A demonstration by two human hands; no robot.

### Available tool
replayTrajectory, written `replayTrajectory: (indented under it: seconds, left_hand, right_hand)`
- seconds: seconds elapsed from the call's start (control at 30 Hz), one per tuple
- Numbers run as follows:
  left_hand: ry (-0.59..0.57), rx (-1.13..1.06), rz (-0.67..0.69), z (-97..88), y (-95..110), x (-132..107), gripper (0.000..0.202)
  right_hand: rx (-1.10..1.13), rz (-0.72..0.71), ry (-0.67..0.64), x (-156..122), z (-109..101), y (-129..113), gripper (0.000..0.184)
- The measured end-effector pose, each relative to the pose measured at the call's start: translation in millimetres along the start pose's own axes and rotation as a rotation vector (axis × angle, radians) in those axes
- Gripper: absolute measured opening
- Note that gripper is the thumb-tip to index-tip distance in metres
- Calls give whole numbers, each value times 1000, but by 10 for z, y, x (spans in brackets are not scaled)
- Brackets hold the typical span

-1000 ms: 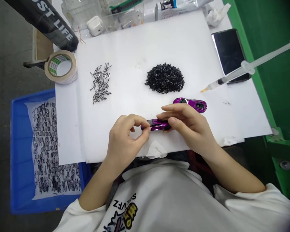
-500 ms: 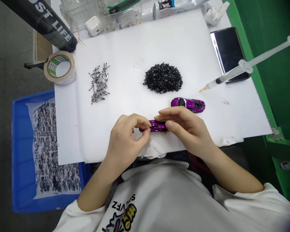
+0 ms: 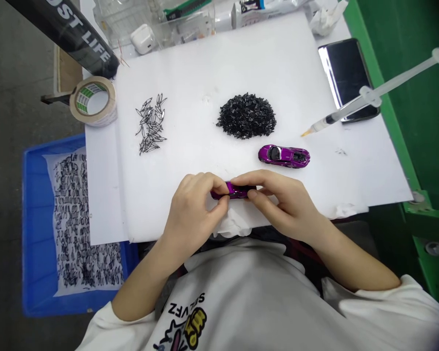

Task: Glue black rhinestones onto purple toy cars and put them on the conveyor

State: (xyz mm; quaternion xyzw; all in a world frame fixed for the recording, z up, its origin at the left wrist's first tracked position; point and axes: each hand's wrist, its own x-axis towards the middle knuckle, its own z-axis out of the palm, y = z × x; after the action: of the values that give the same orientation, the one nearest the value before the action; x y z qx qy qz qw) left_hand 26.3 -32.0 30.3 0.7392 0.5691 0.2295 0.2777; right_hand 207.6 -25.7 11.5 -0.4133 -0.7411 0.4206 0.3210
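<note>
Our left hand (image 3: 192, 207) and right hand (image 3: 281, 202) close in on a small purple toy car (image 3: 234, 191), which we hold just above the near edge of a white sheet (image 3: 212, 58). The left thumb and forefinger (image 3: 225, 199) form a tight pinch on the car's left end, with almost no gap between them. The right hand is nearly closed too: its fingers (image 3: 243, 178) curl over the car's right half, and its thumb (image 3: 253, 194) presses the near side. Between them, the hands hide most of the car. A crumpled tissue (image 3: 234, 224) lies just below the hands at 6 o'clock.

At 1 o'clock, a second purple toy car (image 3: 284, 156) rests on the sheet, apart from our hands. At 12 o'clock sits a heap of tiny black pieces (image 3: 246, 116), and at 10 o'clock a looser pile of slender black-and-silver pieces (image 3: 150, 124). A syringe (image 3: 346, 107) lies across a phone (image 3: 347, 80) at 2 o'clock. A roll of tape (image 3: 93, 101) and a blue tray (image 3: 36, 195) lined with rows of black pieces lie at 9 to 10 o'clock.
</note>
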Motion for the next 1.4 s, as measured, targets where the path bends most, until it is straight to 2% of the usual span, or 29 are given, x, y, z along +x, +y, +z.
replayTrajectory:
  seconds: [0.1, 0.23, 0.37, 0.53, 0.73, 0.93, 1.03, 1.13, 1.23, 1.3, 1.37, 1.4]
  left_hand:
    - [-48, -38, -41, 16, -52, 4, 20]
    - [-73, 9, -41, 46, -61, 22, 21]
    - [-65, -8, -19, 41, -79, -1, 25]
    - [-112, -40, 10, 3, -148, -51, 34]
    - [-74, -21, -50, 55, -119, 0, 37]
    - [-57, -43, -42, 65, -127, 22, 33]
    - [-145, -40, -31, -14, -170, 21, 36]
    - [-244, 17, -16, -138, -187, 95, 40]
    - [-159, 168, 81, -210, -149, 264, 26]
    - [-91, 292, 182, -178, -101, 405, 19]
    - [-144, 360, 276, -76, -43, 540, 19]
    - [-178, 394, 349, -7, -9, 600, 20]
  right_hand:
    - [-111, -67, -18, -29, -10, -54, 29]
    - [-340, -17, 52, -41, -4, -127, 25]
    - [-502, -24, 22, 7, 42, -120, 25]
    - [-561, -20, 21, 53, 90, -88, 30]
    - [-587, 15, 16, 51, 130, -117, 30]
    - [-531, -52, -9, 59, 53, -31, 33]
    - [-547, -83, -57, 78, 34, 16, 37]
    - [-662, -97, -46, 34, 3, -60, 33]
    - [-704, -57, 13, -251, -186, -276, 29]
    - [-619, 12, 96, -627, -390, -463, 26]
    - [-481, 92, 299, -1108, -595, -653, 27]
    - [-433, 127, 476, -1360, -685, -738, 28]
